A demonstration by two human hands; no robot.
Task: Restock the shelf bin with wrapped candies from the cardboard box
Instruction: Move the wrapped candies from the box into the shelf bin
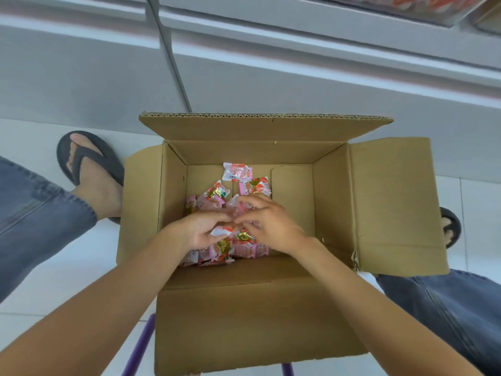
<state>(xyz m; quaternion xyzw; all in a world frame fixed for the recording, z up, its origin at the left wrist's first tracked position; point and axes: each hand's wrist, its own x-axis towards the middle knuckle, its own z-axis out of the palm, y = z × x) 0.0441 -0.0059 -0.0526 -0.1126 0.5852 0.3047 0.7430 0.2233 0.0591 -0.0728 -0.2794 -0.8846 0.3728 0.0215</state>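
Note:
An open cardboard box (333, 202) stands on the floor below me with its flaps spread. On its bottom lies a heap of pink and white wrapped candies (238, 172). Both my hands are down inside the box over the heap. My left hand (200, 229) is cupped with its fingers curled around candies. My right hand (268, 226) has its fingers curled over candies beside it, fingertips close to those of the left. The shelf bin (423, 6), clear with pink candies inside, shows at the top right edge.
Grey shelf fronts (244, 66) rise right behind the box. My feet in dark sandals (89, 158) stand left and right of the box on white tiles. A purple bar (141, 346) shows under the box's near side.

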